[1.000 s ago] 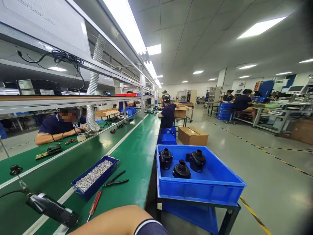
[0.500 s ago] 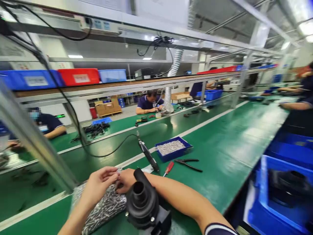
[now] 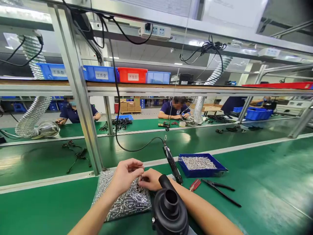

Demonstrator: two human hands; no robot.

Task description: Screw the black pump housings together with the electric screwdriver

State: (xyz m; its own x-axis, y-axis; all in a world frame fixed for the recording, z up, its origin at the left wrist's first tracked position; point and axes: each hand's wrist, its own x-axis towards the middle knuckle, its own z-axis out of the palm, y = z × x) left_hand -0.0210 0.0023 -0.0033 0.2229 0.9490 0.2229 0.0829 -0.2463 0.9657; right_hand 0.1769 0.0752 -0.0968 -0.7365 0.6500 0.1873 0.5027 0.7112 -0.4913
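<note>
Head view, swung back from the aisle and its blue crate of black parts a second ago, now squared on the green bench top [image 3: 256,182]. Left hand [image 3: 127,174] and right hand [image 3: 150,179] together above the clear bag of screws [image 3: 122,199], as half a second ago. Fingertips of both pinched shut and meeting at the bag's far edge. Too small to tell whether on a screw or on the film itself. Bag lying flat near the bench top's near edge, just right of the grey upright post [image 3: 78,91].

Black pump housing [image 3: 170,209] upright at the near edge, touching the right forearm, port facing up. Closer to the middle of the picture than half a second ago. Corded electric screwdriver [image 3: 172,163] hanging tip-down just beyond the right hand, untouched. Blue tray of screws [image 3: 201,164] further right. Red-handled screwdriver [image 3: 195,185] and black pliers [image 3: 220,189] lying before it, toward the near edge.

Judged from the hold: attention back on fasteners, no tool taken up, housing waiting alongside. Two co-workers [image 3: 174,109] seated at the far edge of the line, hands on their own work.
</note>
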